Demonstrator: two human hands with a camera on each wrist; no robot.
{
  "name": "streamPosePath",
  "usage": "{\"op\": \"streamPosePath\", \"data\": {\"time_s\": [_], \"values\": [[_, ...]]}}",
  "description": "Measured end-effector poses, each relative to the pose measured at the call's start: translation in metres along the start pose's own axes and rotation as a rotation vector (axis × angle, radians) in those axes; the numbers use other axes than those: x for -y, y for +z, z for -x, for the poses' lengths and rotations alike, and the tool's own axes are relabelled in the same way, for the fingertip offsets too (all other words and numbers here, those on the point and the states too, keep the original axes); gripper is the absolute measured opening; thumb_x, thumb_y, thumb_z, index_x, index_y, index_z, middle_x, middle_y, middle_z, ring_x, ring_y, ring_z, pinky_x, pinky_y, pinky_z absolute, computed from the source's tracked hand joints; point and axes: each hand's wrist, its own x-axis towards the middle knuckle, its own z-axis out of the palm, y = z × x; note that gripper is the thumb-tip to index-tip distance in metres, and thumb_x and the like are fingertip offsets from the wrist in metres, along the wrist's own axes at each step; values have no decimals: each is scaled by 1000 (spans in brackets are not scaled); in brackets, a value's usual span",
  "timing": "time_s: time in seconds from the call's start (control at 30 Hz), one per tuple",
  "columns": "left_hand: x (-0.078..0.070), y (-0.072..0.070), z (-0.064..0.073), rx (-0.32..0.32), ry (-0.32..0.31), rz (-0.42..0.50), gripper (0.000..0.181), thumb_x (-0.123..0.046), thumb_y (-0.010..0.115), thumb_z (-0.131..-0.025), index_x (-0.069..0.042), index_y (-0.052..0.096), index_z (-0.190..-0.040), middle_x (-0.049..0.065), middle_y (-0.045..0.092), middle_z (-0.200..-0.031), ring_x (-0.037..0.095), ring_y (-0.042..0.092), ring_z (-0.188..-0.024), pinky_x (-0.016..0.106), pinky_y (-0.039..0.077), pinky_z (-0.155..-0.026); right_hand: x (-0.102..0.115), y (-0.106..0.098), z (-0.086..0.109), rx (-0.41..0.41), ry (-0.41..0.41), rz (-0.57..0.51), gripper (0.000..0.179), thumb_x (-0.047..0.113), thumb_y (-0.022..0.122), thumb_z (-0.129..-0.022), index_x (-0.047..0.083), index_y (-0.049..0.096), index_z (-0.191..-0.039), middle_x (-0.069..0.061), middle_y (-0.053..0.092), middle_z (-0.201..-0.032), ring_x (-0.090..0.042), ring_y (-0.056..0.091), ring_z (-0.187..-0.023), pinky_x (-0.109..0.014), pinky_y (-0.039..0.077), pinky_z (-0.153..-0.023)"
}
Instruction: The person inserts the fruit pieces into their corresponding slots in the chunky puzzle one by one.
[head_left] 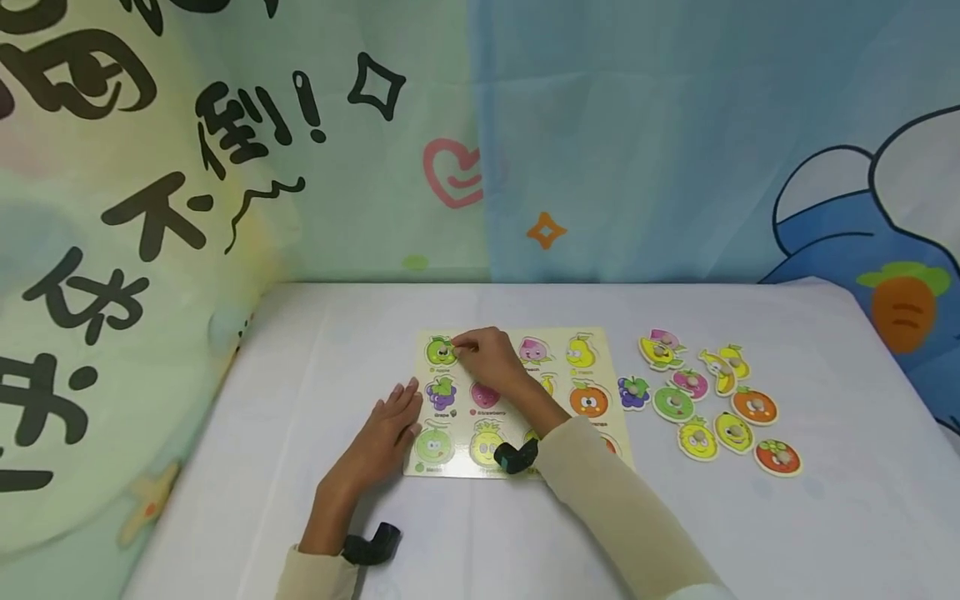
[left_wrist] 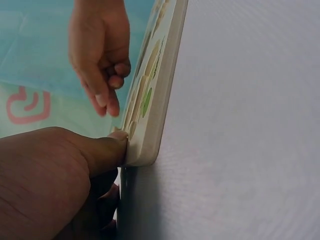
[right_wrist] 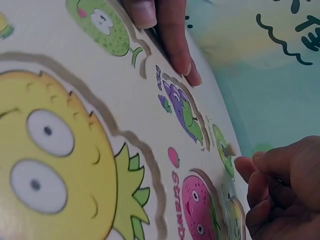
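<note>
A cream fruit puzzle board [head_left: 460,442] lies on the white table, with fruit pictures in cut-out recesses. The left hand [head_left: 386,437] rests palm down at its left edge; its thumb [left_wrist: 107,150] touches the board's rim, fingers extended. At the upper left of the board sits the green apple piece [head_left: 439,352]. Its small knob [right_wrist: 230,150] shows in the right wrist view. The right hand [head_left: 491,362] is beside the apple, fingertips near the knob. Loosely bent fingers with nothing between them show on that hand in the left wrist view. Its forearm hides part of the board.
Several loose knobbed fruit pieces lie right of the board, among them grapes [head_left: 633,393], an orange [head_left: 755,407] and a tomato [head_left: 777,458]. Some overlap. A printed cloth backdrop [head_left: 600,167] stands behind the table. Black wrist cameras [head_left: 372,546] are worn on both arms.
</note>
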Motion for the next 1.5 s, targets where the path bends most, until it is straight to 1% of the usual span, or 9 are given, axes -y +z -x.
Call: {"op": "streamPosePath", "data": {"time_s": [0.33, 0.6, 0.7, 0.73, 0.9, 1.1, 1.17, 1.3, 1.5], "values": [[-3, -1, -3, -6, -6, -1, 51, -12, 53, -100, 2, 36, -147, 12, 24, -157, 31, 16, -146, 54, 15, -114, -14, -35, 9, -68, -29, -32, 22, 12, 62, -96, 5, 72, -114, -6, 71, -108, -20, 63, -95, -36, 50, -83], [-4, -3, -2, 0, -19, -5, 52, -12, 53, -100, 3, 36, -147, 12, 23, -157, 32, 15, -146, 54, 14, -115, -29, -62, 16, -124, -29, -45, 23, 13, 64, -96, 3, 72, -115, -9, 71, -106, -22, 64, -93, -37, 52, -80], [-5, -3, -2, 8, -25, 9, 52, -12, 52, -101, 3, 35, -147, 13, 23, -158, 32, 14, -146, 54, 13, -115, -37, -75, 20, -151, -10, -104, 24, 14, 63, -96, 2, 71, -115, -10, 71, -105, -22, 65, -94, -37, 52, -80], [-6, -2, -2, 7, -24, 13, 52, -11, 52, -100, 3, 35, -147, 13, 23, -157, 32, 14, -146, 54, 13, -115, -49, -77, 18, -180, -23, -115, 25, 21, 63, -97, 5, 72, -114, -6, 72, -103, -19, 65, -94, -35, 52, -79], [-5, -1, -1, 5, -27, 4, 52, -11, 53, -100, 3, 35, -147, 13, 23, -157, 32, 15, -146, 54, 14, -115, -67, -98, 29, -248, 30, -147, 28, 26, 64, -96, 6, 72, -114, -6, 71, -106, -19, 63, -101, -34, 51, -83], [-7, -1, 0, -5, -25, 1, 52, -10, 53, -100, 3, 36, -147, 13, 25, -157, 32, 15, -146, 54, 14, -114, -78, -124, 50, -285, 95, -114, 36, 32, 64, -95, 4, 70, -118, -10, 69, -110, -22, 61, -97, -27, 49, -72], [-8, -1, 0, -7, -25, -2, 52, -11, 53, -100, 3, 36, -147, 13, 25, -157, 32, 16, -146, 54, 14, -114, -84, -133, 55, -320, 138, -130, 40, 38, 66, -94, 6, 71, -118, -9, 69, -110, -20, 61, -96, -22, 49, -68], [-10, -1, 0, -6, -31, -7, 52, -12, 53, -100, 3, 36, -147, 13, 24, -157, 32, 16, -146, 53, 14, -115, -91, -151, 65, -381, 227, -168, 47, 46, 67, -90, 9, 70, -119, -6, 69, -113, -17, 59, -98, -15, 48, -71], [-9, 0, 0, -2, -36, -14, 52, -12, 53, -100, 2, 36, -147, 13, 24, -157, 32, 16, -145, 53, 15, -115, -101, -173, 78, -434, 275, -132, 40, 37, 63, -95, 7, 69, -121, -8, 68, -116, -16, 57, -101, -15, 48, -74]]}}
